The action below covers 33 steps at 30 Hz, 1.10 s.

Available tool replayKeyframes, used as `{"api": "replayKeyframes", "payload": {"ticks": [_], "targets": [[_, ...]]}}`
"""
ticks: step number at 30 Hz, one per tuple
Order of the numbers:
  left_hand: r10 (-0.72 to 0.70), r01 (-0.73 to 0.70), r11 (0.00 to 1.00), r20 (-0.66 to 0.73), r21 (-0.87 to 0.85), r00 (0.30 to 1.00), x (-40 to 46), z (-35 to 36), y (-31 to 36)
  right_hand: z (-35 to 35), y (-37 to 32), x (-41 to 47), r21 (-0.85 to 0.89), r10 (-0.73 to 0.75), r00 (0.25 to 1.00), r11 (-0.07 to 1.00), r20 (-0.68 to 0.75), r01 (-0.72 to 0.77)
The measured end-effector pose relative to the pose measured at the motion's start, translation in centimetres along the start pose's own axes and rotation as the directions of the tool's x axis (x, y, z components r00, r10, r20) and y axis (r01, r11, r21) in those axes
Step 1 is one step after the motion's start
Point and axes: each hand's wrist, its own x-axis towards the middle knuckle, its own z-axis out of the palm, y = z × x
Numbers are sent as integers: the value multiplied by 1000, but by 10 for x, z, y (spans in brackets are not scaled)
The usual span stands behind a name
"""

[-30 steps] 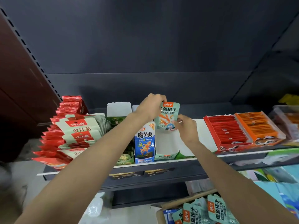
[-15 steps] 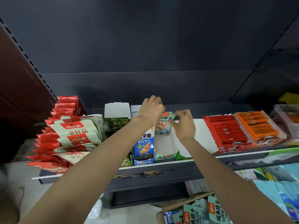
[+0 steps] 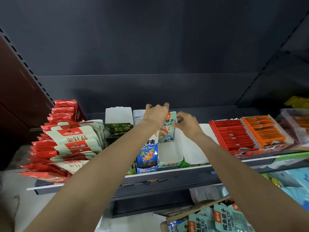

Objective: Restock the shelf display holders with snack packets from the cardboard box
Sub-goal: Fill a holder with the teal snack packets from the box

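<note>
two hands meet at the back of the mint display holder (image 3: pixel 168 158), around a single mint snack packet (image 3: pixel 167 129) that stands upright against the rear of the slot. the left hand (image 3: pixel 156 114) curls over the packet's top left corner from the 10 o'clock side, fingers hooked behind it, probably to keep it from tipping forward. the right hand (image 3: pixel 187 122) pinches its right edge at 3 o'clock, likely squaring it against the holder's wall. the slot in front of the packet looks bare, so i judge filling here has only begun, and starting at the back leaves room to stack later packets toward the front lip.

just beside, at 9 o'clock, the blue holder (image 3: pixel 147 158) already shows packets. more mint packets (image 3: pixel 224 218) wait in the cardboard box (image 3: pixel 189 210) at 5 o'clock, below the shelf (image 3: pixel 167 180), close enough for quick trips. red and orange trays (image 3: pixel 247 133) sit at 3 o'clock, well apart from the hands.
</note>
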Motion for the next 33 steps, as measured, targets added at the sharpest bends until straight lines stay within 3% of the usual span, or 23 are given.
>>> {"api": "replayKeyframes", "payload": {"ticks": [8,12,19,24,29,33], "targets": [[40,-44,992,31,118,999,-3,2,-7,7,-6,-3,39,59,996,998,-70,-56],[40,-42,997,27,69,999,-5,-3,-9,3,-11,-7,112,102,993,989,-59,-95],[21,-43,996,-250,-84,968,-48,-15,13,-23,-9,-35,247,129,986,964,-102,-101],[-4,-77,975,-365,-208,931,-107,13,58,-30,18,-95,251,55,995,967,-77,-34],[-94,11,898,-168,-440,981,-163,45,106,-33,63,-169,260,51,999,964,-5,-48],[-132,94,844,-35,-528,991,-209,71,151,-27,115,-231,137,31,997,990,72,-41]]}}
